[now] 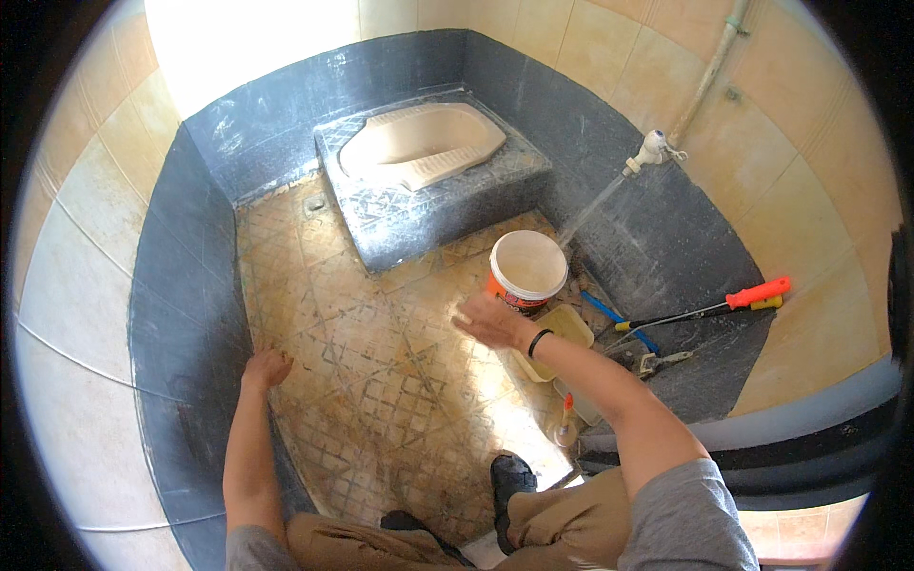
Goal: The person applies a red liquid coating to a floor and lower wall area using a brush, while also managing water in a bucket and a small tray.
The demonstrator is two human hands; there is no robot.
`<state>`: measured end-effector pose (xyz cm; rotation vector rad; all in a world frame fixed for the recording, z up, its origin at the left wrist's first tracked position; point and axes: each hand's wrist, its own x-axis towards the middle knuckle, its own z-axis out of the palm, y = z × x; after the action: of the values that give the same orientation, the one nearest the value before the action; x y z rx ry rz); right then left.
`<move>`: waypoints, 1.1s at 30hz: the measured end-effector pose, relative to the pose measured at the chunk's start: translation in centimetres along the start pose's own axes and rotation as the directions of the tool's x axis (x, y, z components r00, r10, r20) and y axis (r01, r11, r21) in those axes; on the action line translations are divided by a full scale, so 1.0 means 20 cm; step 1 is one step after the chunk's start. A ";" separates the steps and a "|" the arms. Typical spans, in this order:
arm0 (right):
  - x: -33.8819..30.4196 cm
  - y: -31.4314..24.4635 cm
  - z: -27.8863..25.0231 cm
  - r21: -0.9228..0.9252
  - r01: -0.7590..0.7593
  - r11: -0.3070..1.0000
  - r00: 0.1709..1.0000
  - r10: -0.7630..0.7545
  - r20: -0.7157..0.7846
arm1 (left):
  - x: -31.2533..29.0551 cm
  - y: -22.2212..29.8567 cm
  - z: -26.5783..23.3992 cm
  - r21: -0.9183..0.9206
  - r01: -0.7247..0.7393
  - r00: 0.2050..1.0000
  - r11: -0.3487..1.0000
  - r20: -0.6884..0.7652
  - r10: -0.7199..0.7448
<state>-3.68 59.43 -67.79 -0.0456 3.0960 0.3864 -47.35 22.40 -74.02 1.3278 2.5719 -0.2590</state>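
My right hand (492, 321), a dark band on its wrist, reaches over the floor beside an orange bucket (501, 286) with a white rim. Its fingers are stretched out and hold nothing that I can see. Below its wrist lies a pale yellow plastic tub (572, 325), partly hidden by my forearm. Beside the dark left wall, my left hand (268, 366) hangs with its fingers curled in and nothing showing in it. Whether it touches the wall cannot be made out.
A beige squat toilet (433, 143) is set in a raised dark block (457, 224). A white tap (653, 150) juts from the right wall. Along that wall lie an orange-handled tool (759, 293), a blue stick (619, 322) and a brush (665, 362). An orange-tipped bottle (566, 428) stands near my foot.
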 end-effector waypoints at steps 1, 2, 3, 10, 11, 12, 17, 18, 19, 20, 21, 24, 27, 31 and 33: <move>0.00 -0.08 0.05 0.008 0.120 0.993 0.985 -0.118 -0.123 | 0.03 0.00 0.01 0.016 -0.026 1.000 1.000 0.006 0.025; 0.00 -0.15 0.06 0.001 0.234 0.972 0.945 -0.227 -0.238 | 0.04 0.03 -0.04 0.027 -0.059 0.998 0.998 0.013 0.058; 0.00 -0.21 0.08 0.013 0.294 0.956 0.942 -0.287 -0.175 | 0.04 0.06 -0.07 0.009 -0.042 0.997 0.999 0.062 0.041; 0.16 -0.42 0.01 0.089 0.516 0.852 0.854 -0.503 -0.133 | -0.15 0.11 -0.25 -0.029 0.089 0.972 0.996 0.219 -0.080; 0.16 -0.40 0.04 0.087 0.520 0.849 0.850 -0.505 -0.149 | -0.17 0.12 -0.28 -0.019 0.123 0.964 0.992 0.241 -0.114; 0.17 -0.39 0.06 0.088 0.528 0.845 0.843 -0.510 -0.170 | -0.19 0.10 -0.29 -0.003 0.141 0.956 0.990 0.259 -0.135; 0.24 -0.31 0.10 0.092 0.421 0.902 0.905 -0.425 0.022 | -0.27 -0.07 -0.24 0.049 0.177 0.945 0.983 0.271 -0.183; 0.24 -0.27 0.12 0.086 0.396 0.914 0.906 -0.404 0.126 | -0.28 -0.03 -0.28 0.023 0.194 0.946 0.981 0.260 -0.193; 0.24 -0.23 0.11 0.078 0.368 0.927 0.898 -0.376 0.230 | -0.31 0.05 -0.35 -0.002 0.208 0.947 0.978 0.250 -0.201; 0.24 -0.22 0.08 0.028 0.321 0.947 0.920 -0.318 0.231 | -0.34 0.08 -0.41 -0.025 0.231 0.946 0.973 0.239 -0.218; 0.25 -0.23 0.04 -0.021 0.277 0.961 0.937 -0.265 0.227 | -0.36 0.09 -0.42 -0.024 0.249 0.944 0.968 0.228 -0.238; 0.23 -0.22 -0.05 -0.099 0.037 0.994 0.999 -0.034 0.025 | -0.34 0.09 -0.40 -0.018 0.255 0.949 0.967 0.198 -0.246; 0.26 -0.18 -0.05 0.023 -0.074 0.997 0.996 0.072 0.051 | -0.27 0.08 -0.35 0.008 0.199 0.964 0.980 0.177 -0.197; 0.23 -0.03 0.19 0.218 0.089 0.972 0.963 -0.028 -0.267 | -0.14 0.15 -0.35 -0.021 0.164 0.965 0.986 0.209 -0.156; 0.22 -0.01 0.25 0.162 0.117 0.980 0.964 -0.072 -0.258 | -0.09 0.15 -0.35 -0.012 0.139 0.962 0.990 0.238 -0.133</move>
<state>-7.96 60.44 -72.75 -0.2587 3.3454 0.1095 -44.74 24.49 -66.95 1.0411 2.4559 -0.3794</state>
